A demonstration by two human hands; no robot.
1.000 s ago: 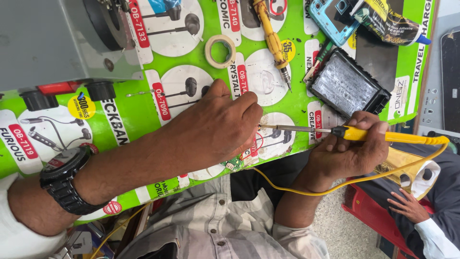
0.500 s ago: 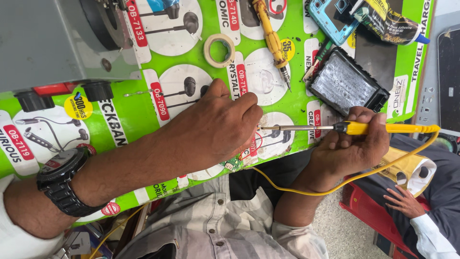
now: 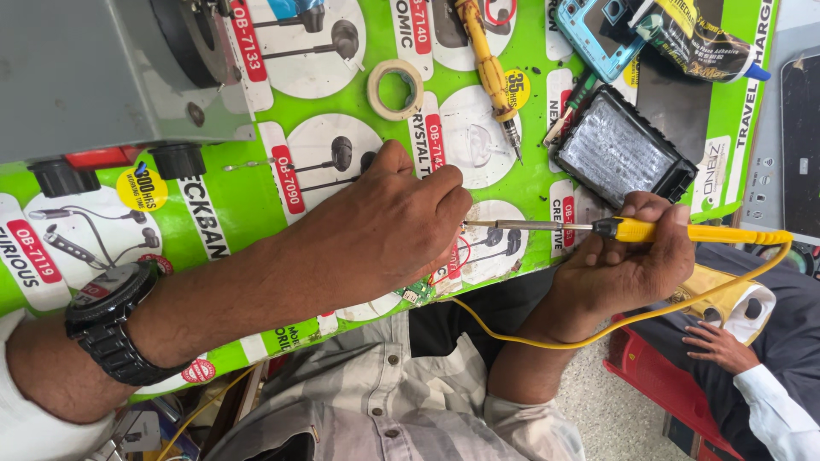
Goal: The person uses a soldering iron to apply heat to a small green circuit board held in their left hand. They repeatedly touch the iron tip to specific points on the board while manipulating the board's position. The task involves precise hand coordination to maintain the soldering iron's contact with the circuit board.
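Soldering iron (image 3: 666,230) w/ yellow handle lies horizontal mid-right of frame, tip aimed left at small circuit board (image 3: 420,293) w/ red wires at centre, so the point meets the work. Right hand (image 3: 628,265) closed round the handle, pen-style grip. Left hand (image 3: 384,226) curled palm-down over the board, fingertips pinning it to green printed mat (image 3: 239,213); what fingers pinch underneath, can't tell. Tape roll (image 3: 395,89) and screwdriver (image 3: 491,72) upper centre, untouched.

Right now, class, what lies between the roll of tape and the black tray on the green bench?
In the head view, a yellow-handled screwdriver lies between the tape roll and the black tray.
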